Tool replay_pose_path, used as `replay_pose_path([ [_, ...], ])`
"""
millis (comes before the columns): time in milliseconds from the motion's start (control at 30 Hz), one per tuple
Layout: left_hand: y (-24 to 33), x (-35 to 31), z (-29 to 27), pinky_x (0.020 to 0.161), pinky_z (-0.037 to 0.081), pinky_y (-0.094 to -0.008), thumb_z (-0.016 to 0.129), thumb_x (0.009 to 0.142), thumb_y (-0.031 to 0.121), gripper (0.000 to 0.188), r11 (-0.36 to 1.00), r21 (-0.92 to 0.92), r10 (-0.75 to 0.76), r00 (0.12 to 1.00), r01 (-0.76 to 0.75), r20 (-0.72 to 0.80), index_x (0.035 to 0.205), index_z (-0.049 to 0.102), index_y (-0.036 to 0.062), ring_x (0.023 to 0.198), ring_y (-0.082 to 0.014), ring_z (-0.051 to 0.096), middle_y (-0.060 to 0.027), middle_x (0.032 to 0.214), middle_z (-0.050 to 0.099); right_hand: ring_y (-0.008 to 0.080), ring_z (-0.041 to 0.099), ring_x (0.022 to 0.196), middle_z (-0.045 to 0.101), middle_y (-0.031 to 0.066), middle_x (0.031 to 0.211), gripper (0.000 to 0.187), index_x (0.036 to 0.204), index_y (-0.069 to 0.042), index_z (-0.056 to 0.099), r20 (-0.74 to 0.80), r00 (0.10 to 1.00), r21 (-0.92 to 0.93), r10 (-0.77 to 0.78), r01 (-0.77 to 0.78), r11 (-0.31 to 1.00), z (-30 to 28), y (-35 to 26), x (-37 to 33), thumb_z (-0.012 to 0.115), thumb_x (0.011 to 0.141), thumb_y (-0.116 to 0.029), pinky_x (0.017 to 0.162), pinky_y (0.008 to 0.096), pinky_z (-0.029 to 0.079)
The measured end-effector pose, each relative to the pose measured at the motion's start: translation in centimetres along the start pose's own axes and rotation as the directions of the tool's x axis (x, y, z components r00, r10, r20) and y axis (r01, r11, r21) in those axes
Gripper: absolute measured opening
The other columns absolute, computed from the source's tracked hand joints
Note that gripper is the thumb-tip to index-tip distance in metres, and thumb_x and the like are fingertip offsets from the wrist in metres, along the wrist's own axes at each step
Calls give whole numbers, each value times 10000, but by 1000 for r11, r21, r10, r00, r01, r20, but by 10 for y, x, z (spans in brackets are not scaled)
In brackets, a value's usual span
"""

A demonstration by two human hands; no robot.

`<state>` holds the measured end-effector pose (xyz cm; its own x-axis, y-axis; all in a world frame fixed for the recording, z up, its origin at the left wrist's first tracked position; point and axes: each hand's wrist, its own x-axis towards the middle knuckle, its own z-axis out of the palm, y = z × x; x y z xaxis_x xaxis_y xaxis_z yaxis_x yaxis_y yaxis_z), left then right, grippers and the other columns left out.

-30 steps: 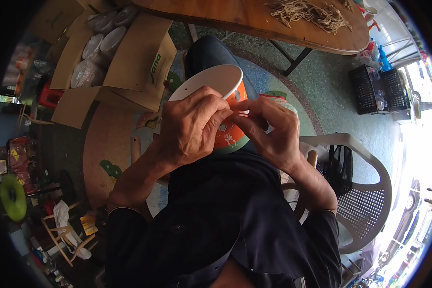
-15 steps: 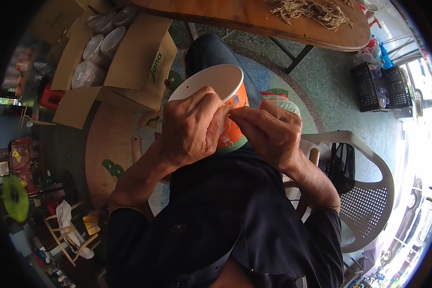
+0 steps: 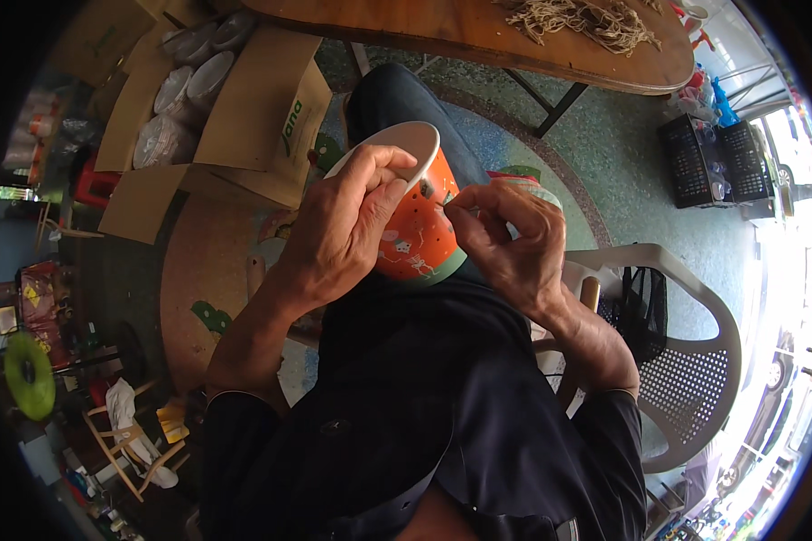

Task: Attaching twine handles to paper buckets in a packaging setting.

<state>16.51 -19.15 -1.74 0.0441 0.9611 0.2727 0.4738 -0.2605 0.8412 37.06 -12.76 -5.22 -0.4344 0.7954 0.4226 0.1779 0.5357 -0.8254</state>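
An orange paper bucket [image 3: 427,221] with a white inside, a green base band and small printed figures rests tilted on my lap. My left hand [image 3: 338,230] grips its rim, fingers over the edge into the opening and thumb on the outer wall. Close by the right side of the bucket, my right hand [image 3: 510,239] is closed in a pinch, thumb against forefinger. Whatever it pinches is too small to make out. Its fingertips sit very near the printed wall.
Ahead stands a wooden table [image 3: 424,27] with a bundle of beige strings [image 3: 595,25] on it. An open cardboard box [image 3: 257,108] at the left holds plastic-wrapped stacks of white buckets [image 3: 167,140]. A grey plastic chair [image 3: 695,379] stands right; black crates [image 3: 717,162] lie beyond.
My hands have parted from a joint pinch at the rim. The left has opened out round the rim, the right has moved slightly lower, and the bucket has shifted a little left.
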Motion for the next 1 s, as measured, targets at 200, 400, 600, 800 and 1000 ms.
replay_pose_path([
  [200,-3,-1,-1,943,498,-320,456,1126,163,287,997,-25,-77,995,79,61,1306,584,-21,1016,-162,669,-145,1008,730,99,516,516,588,42,634,102,906,-18,757,54,998,-42,41,-39,998,2,-8,1,793,820,-56,492,286,404],
  [400,-2,-3,0,959,507,-323,465,1118,154,287,997,-29,-71,995,74,73,1302,582,-33,1056,-177,670,-147,1109,714,140,573,523,619,64,651,100,903,-32,753,58,998,-61,39,-35,998,5,-7,-1,779,821,-82,503,304,446],
  [600,1,-3,0,961,509,-325,487,1109,157,289,996,-9,-83,992,84,91,1304,581,-34,1066,-184,667,-143,1141,702,42,492,516,604,-6,644,80,891,-35,742,62,998,-55,-17,20,998,6,-3,-2,795,832,-35,500,249,384],
  [800,-1,-3,4,914,561,-408,587,1072,158,227,998,-31,-49,998,51,48,1220,604,-13,1040,-294,715,-162,1087,719,46,503,525,602,-1,633,79,889,-28,741,82,996,-57,23,-18,998,6,-5,-2,787,827,-45,506,256,397],
  [1000,-1,-5,2,943,541,-365,520,1101,156,255,998,-36,-56,995,59,81,1249,615,-28,1060,-247,696,-157,1110,715,49,519,541,620,-1,647,84,896,-23,741,91,995,-56,36,-31,998,6,-4,-2,787,832,-49,514,256,413],
])
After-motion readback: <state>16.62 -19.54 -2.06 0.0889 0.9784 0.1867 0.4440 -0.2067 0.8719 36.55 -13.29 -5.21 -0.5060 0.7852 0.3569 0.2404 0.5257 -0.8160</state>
